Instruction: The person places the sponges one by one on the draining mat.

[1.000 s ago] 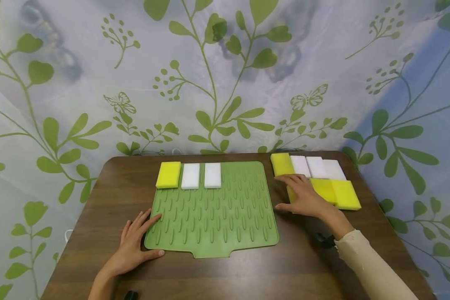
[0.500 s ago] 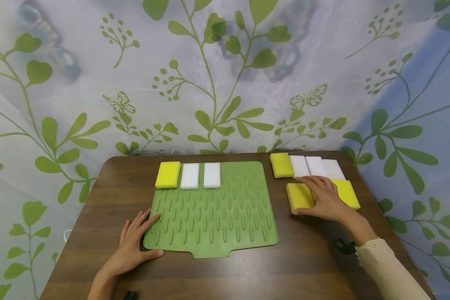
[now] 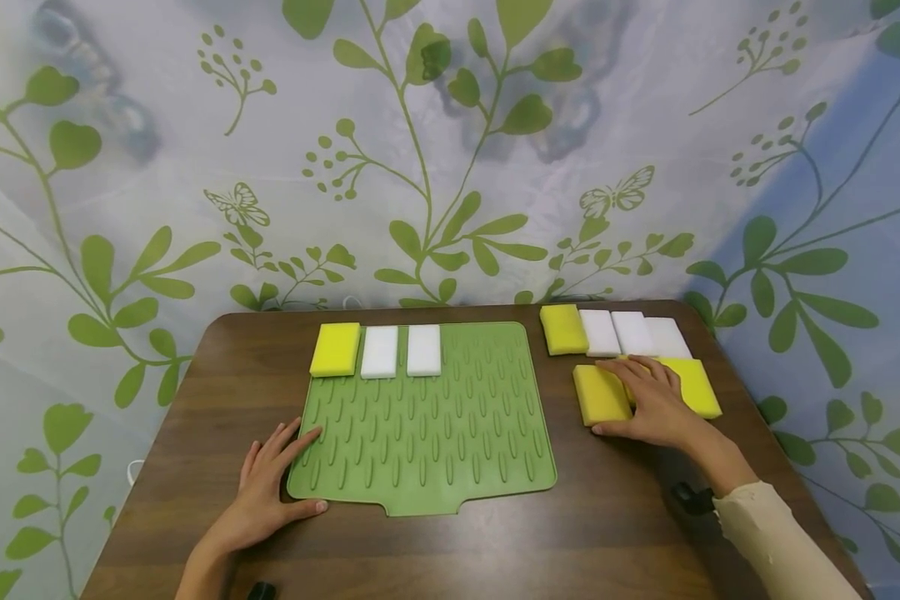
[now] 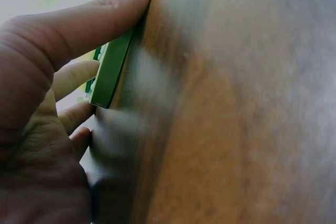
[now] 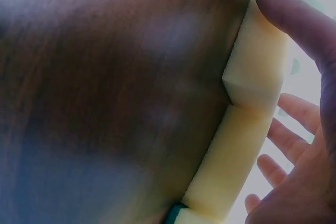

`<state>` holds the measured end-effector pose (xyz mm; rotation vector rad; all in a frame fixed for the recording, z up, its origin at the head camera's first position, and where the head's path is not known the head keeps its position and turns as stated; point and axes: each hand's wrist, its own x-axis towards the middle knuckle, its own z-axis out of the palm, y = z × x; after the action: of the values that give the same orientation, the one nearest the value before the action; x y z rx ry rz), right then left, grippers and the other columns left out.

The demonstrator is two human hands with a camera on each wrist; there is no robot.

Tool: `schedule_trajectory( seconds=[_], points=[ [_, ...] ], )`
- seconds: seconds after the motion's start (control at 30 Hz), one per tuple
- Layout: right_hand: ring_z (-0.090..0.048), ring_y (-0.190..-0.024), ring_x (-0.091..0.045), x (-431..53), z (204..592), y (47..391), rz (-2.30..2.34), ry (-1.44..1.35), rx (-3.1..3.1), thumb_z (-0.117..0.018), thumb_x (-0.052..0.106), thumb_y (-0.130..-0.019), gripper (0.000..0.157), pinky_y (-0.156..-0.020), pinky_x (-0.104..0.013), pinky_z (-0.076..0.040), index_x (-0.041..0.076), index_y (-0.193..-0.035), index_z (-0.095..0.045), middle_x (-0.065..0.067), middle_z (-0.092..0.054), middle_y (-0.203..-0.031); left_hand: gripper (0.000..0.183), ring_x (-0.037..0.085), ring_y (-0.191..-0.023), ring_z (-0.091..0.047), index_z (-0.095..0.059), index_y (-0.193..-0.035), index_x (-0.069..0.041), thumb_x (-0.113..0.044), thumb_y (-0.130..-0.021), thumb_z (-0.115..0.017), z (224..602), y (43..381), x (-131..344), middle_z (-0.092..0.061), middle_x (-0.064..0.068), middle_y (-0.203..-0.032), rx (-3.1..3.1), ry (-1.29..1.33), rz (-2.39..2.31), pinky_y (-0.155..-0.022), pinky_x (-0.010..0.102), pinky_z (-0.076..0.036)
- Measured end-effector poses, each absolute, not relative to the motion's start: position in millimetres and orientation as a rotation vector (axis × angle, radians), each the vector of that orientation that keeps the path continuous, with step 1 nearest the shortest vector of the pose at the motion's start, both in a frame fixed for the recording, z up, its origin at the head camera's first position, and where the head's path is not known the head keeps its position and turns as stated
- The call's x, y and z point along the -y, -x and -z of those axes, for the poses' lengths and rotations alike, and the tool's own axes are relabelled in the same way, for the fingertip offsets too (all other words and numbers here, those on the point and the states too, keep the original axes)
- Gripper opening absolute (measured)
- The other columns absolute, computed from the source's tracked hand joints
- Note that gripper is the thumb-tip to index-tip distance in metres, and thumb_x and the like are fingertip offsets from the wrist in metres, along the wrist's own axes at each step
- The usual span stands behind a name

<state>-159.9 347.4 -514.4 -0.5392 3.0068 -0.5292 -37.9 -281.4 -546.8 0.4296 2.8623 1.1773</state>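
A green ridged mat lies on the table. A yellow sponge and two white sponges stand in a row at its far left. My left hand rests at the mat's near-left corner, fingers spread, index finger on the mat and thumb along its near edge. At the right, my right hand grips the leftmost yellow sponge of the near row, thumb at its near side and fingers over its far edge. The hand partly hides a second yellow sponge; a third lies to the right.
Behind that row stand another yellow sponge and several white sponges. The wooden table meets a leaf-patterned cloth backdrop at its far edge.
My right hand has drawn back to the right from beyond the sponges' left side and settled onto the leftmost near yellow sponge. My left hand has stayed put.
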Motion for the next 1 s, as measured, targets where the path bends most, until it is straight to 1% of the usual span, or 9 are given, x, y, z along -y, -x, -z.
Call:
schedule_trajectory(
  seconds=[0.17,0.43,0.63,0.73,1.0],
  points=[
    [-0.031,-0.148,-0.051,-348,517,158,0.535,0.529,-3.025,-0.092,0.066,-0.074,0.107,-0.11,-0.077,-0.019,0.018,-0.159,-0.048,-0.021,-0.053,-0.155,0.1,0.064,-0.159,-0.015,-0.047,-0.164,-0.021,-0.035,-0.079,-0.096,546,38,281,-0.027,0.027,-0.175,-2.854,-0.437,-1.186,-0.123,0.079,0.004],
    [-0.031,-0.148,-0.053,-346,517,157,0.566,0.522,-3.028,-0.092,0.064,-0.075,0.107,-0.109,-0.077,-0.019,0.016,-0.159,-0.049,-0.024,-0.052,-0.156,0.099,0.062,-0.16,-0.014,-0.046,-0.165,-0.022,-0.036,-0.08,-0.096,547,38,281,-0.026,0.026,-0.176,-2.846,-0.43,-1.189,-0.123,0.079,0.004],
    [-0.035,-0.143,-0.048,-345,517,158,0.566,0.54,-3.048,-0.092,0.063,-0.076,0.105,-0.107,-0.073,-0.022,0.015,-0.159,-0.05,-0.019,-0.053,-0.155,0.099,0.059,-0.163,-0.013,-0.045,-0.165,-0.023,-0.037,-0.081,-0.095,547,38,282,-0.024,0.023,-0.177,-2.84,-0.432,-1.194,-0.124,0.077,0.005],
    [-0.036,-0.143,-0.048,-344,517,160,0.578,0.554,-3.047,-0.092,0.063,-0.076,0.104,-0.108,-0.073,-0.022,0.014,-0.158,-0.05,-0.019,-0.053,-0.156,0.099,0.058,-0.163,-0.012,-0.045,-0.165,-0.023,-0.036,-0.081,-0.095,547,38,282,-0.024,0.023,-0.178,-2.835,-0.428,-1.198,-0.125,0.076,0.006],
    [-0.038,-0.141,-0.045,-338,518,163,0.614,0.602,-3.061,-0.094,0.06,-0.076,0.103,-0.106,-0.072,-0.024,0.016,-0.158,-0.05,-0.018,-0.053,-0.157,0.099,0.059,-0.162,-0.014,-0.046,-0.165,-0.023,-0.037,-0.08,-0.096,546,37,282,-0.025,0.024,-0.177,-2.85,-0.419,-1.189,-0.124,0.076,0.005]
  ],
)
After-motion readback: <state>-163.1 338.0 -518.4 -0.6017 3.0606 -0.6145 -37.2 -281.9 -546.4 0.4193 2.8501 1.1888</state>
